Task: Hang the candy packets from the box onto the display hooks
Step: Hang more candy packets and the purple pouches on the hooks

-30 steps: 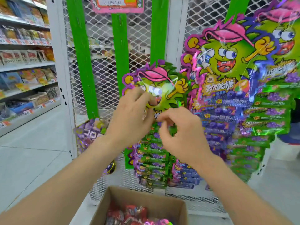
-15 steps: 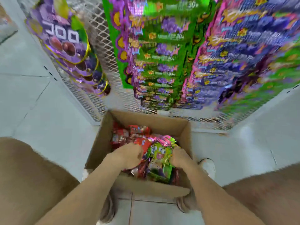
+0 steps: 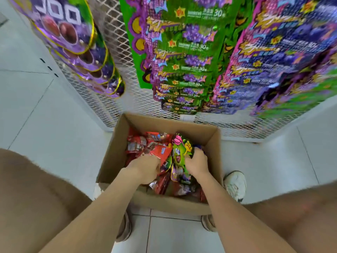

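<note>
A cardboard box stands open on the pale tiled floor, at six o'clock from the white wire mesh display. Both of the person's arms reach down into it.

The right hand is at the three o'clock side of the box. Its fingers are curled over the right edge of a green candy packet printed with a cartoon face, which it grips. That packet stands tilted among the others, inside the box, its pink top pointing to twelve o'clock.

The left hand is at nine o'clock of the green packet, knuckles up. Its fingertips are buried under the red packets that fill the rest of the box. Whether it has hold of one I cannot tell.

On the mesh at twelve o'clock hang rows of green packets, overlapping downward. At two o'clock hang pink and purple packets, blurred. At ten o'clock hangs a stack of round purple packets.

A white shoe rests on the floor just beside the box at four o'clock.
</note>
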Tool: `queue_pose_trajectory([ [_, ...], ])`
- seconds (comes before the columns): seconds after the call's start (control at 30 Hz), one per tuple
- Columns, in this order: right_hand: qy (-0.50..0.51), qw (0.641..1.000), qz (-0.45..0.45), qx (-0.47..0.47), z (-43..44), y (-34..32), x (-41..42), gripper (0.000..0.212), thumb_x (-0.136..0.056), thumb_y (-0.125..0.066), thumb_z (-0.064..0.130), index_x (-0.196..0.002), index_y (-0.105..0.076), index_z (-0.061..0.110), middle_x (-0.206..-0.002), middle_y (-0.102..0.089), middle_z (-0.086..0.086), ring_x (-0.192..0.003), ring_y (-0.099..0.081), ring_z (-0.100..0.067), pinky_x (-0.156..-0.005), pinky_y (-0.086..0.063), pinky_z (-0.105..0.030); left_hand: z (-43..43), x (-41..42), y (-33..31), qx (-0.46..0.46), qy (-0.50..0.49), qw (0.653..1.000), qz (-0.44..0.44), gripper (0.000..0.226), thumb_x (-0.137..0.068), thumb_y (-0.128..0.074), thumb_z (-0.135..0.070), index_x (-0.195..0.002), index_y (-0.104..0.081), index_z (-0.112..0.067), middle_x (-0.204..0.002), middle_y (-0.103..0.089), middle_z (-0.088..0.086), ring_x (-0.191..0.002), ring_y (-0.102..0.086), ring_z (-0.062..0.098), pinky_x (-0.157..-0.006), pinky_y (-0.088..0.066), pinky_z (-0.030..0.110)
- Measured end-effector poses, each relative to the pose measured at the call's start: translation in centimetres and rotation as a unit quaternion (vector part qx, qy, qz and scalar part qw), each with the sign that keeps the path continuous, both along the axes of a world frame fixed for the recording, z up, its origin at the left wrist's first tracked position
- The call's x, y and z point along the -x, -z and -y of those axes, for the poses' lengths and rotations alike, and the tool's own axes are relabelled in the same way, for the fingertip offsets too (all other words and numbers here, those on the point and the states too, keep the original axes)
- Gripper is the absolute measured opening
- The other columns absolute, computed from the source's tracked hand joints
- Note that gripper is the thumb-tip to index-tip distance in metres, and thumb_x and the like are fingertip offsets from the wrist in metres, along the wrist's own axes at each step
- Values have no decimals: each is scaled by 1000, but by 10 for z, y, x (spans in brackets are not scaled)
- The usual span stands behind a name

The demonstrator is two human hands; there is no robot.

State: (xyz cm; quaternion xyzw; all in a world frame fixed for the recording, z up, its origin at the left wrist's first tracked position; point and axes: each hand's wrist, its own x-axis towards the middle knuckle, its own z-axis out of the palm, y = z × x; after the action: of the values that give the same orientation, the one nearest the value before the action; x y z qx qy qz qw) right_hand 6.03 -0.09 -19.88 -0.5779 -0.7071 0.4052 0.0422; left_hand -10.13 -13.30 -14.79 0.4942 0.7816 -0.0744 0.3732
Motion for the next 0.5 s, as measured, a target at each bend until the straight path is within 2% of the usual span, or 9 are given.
queue_pose_trajectory([
  [0.07, -19, 999, -45, -15, -11, -22, -3, 30, -89, -67, 5, -118, -67, 10, -112, -75, -15, -110, -67, -37, -90, -50, -39, 3, 4, -8, -28, -49, 998, -2, 28, -90, -49, -18, -113, -65, -15, -119, -68, 14, -113, -65, 39, -96, -55, 46],
  [0.13, -60, 994, -85, -14, -22, -49, -7, 42, -89, -70, 7, -130, -66, 16, -118, -76, -3, -113, -68, -25, -98, -52, -34, 0, 6, -15, -89, -104, 990, 19, 44, -93, -51, -17, -135, -58, -11, -133, -58, 18, -128, -56, 41, -108, -47, 47],
  [0.17, -85, 991, -105, -2, -27, -65, -9, 44, -87, -73, 8, -129, -68, 21, -118, -76, 3, -112, -70, -19, -101, -54, -37, -3, 5, -22, -133, -141, 980, 37, 51, -96, -53, -13, -146, -50, -9, -144, -50, 19, -137, -48, 41, -114, -40, 45],
  [0.23, -138, 979, -144, 35, -34, -95, -12, 41, -84, -77, 3, -113, -73, 31, -107, -79, 9, -101, -73, -13, -95, -58, -38, -10, 3, -43, -250, -235, 937, 63, 61, -98, -58, -20, -155, -39, -9, -153, -41, 16, -145, -37, 36, -120, -31, 43],
  [0.3, -165, 970, -168, 59, -35, -132, -15, 43, -81, -80, -1, -103, -71, 35, -95, -79, 11, -87, -72, -10, -84, -59, -31, -15, 2, -72, -360, -293, 882, 82, 58, -95, -64, -33, -149, -50, -15, -141, -54, 3, -136, -47, 24, -116, -37, 42],
  [0.33, -169, 966, -183, 64, -35, -149, -18, 44, -81, -81, -1, -103, -70, 36, -89, -78, 13, -81, -70, -8, -76, -58, -26, -16, 2, -87, -391, -309, 859, 116, 51, -96, -67, -36, -143, -56, -19, -128, -62, -1, -123, -58, 17, -110, -45, 43],
  [0.4, -179, 961, -196, 81, -32, -178, -25, 43, -85, -78, -5, -102, -68, 33, -79, -73, 13, -69, -65, -4, -61, -52, -22, -14, 2, -117, -422, -318, 827, 193, 33, -103, -68, -30, -133, -61, -19, -101, -67, -2, -85, -64, 5, -87, -58, 34],
  [0.43, -188, 958, -199, 88, -30, -191, -29, 40, -87, -76, -8, -104, -68, 28, -80, -71, 8, -67, -64, -5, -58, -51, -24, -12, 2, -131, -435, -311, 817, 216, 26, -105, -67, -25, -129, -63, -16, -94, -64, 0, -76, -60, 3, -77, -55, 25],
  [0.5, -206, 954, -207, 75, -28, -216, -34, 30, -86, -77, -7, -110, -69, 10, -82, -67, -2, -69, -61, -11, -62, -51, -29, -8, 1, -159, -456, -288, 806, 245, 23, -103, -70, -28, -122, -66, -14, -95, -63, 5, -81, -57, 8, -76, -48, 22],
])
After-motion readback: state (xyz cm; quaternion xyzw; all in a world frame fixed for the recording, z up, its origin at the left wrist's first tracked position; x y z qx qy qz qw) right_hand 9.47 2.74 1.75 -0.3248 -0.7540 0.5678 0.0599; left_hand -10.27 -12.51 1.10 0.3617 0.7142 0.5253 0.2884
